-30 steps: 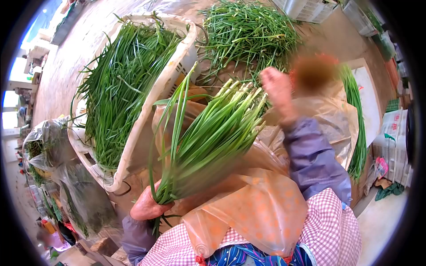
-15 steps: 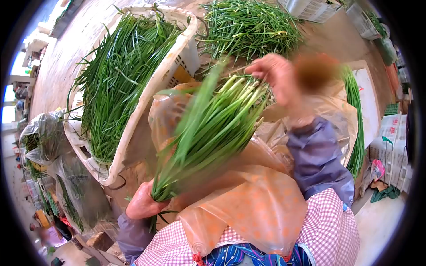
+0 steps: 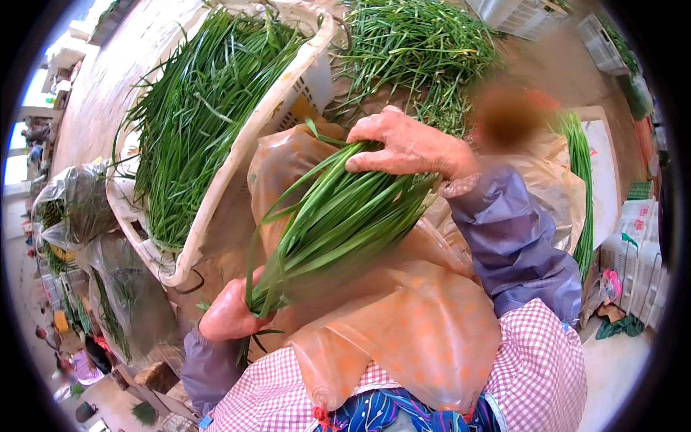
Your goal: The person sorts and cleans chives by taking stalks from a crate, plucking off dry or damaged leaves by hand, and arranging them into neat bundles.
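A thick bunch of garlic chives (image 3: pixel 353 205) lies slantwise above my lap. My left hand (image 3: pixel 234 311) is closed around its narrow leafy end at the lower left. At the upper end my right hand (image 3: pixel 407 144) bends over the bunch, thumb and fingers closed on the chives there. The pale stem ends are hidden behind that hand. Under the bunch, a translucent orange-patterned plastic sheet (image 3: pixel 403 317) covers my lap over a checked apron (image 3: pixel 543 360).
A white plastic basket (image 3: pixel 237 155) heaped with garlic chives stands to the left. Loose chives (image 3: pixel 417 50) are piled on the floor ahead. At the right, more chives (image 3: pixel 581 194) lie beside a white board (image 3: pixel 603 169). Clear plastic bags (image 3: pixel 137 295) stand at far left.
My right hand has moved left and slightly down from beyond the stem ends onto the bunch. Some raised, blurred leaves now lie with the rest. My left hand keeps its hold.
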A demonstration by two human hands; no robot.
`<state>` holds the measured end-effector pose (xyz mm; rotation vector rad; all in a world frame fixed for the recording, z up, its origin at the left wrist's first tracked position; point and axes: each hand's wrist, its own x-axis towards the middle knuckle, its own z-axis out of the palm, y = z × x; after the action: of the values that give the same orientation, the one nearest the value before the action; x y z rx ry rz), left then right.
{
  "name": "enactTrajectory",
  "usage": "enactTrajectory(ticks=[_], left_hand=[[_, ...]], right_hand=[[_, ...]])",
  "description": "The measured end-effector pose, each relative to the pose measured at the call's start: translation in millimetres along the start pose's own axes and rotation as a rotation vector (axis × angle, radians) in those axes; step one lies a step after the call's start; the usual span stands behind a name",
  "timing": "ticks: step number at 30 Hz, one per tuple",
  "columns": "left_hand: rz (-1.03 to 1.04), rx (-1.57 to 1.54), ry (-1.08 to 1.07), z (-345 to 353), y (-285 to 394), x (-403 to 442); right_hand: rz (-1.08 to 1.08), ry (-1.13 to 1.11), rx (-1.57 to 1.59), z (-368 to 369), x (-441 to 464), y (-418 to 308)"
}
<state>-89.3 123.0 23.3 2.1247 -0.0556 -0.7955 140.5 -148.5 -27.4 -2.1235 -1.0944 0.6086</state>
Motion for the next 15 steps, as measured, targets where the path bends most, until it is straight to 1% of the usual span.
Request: enactTrajectory(ticks=[1,2,5,6,7,9,10,13,14,15], left_hand=[[0.031,0.001,0.016,0.5,-2.9,0.6],[0.033,0.007,-0.021,-0.7,-8.8,0.5],[0.016,-0.054,-0.035,-3.4,-5.7,1.8],[-0.058,-0.119,-0.034,-2.7,-5.3,2.8],[-0.06,-0.126,-0.034,-2.1,-5.4,4.0],[-0.052,-0.179,-0.03,-2.0,-5.4,6.1],[-0.055,-0.183,-0.028,-2.0,-5.7,6.5],[-0.053,-0.161,-0.059,-3.9,-7.0,5.6],[-0.05,-0.158,-0.056,-4.5,-7.2,5.3],[-0.06,-0.165,-0.061,-4.0,-7.2,4.9]], right_hand=[[-0.045,-0.02,0.145,-1.0,4.1,-0.5],[-0.125,0.001,0.224,-3.9,3.1,-2.5],[-0.129,0.014,0.273,-3.4,-0.3,10.4],[-0.06,0.057,0.307,-1.6,-2.7,14.9],[-0.058,0.05,0.307,0.1,-4.6,16.2],[-0.248,0.352,0.022,3.7,-7.3,17.3],[-0.373,0.445,-0.17,6.3,-5.4,17.6],[-0.355,0.401,-0.195,7.1,-4.0,21.0],[-0.123,0.163,0.189,-2.2,-8.3,13.5],[-0.124,0.165,0.185,-8.9,-10.9,15.8]])
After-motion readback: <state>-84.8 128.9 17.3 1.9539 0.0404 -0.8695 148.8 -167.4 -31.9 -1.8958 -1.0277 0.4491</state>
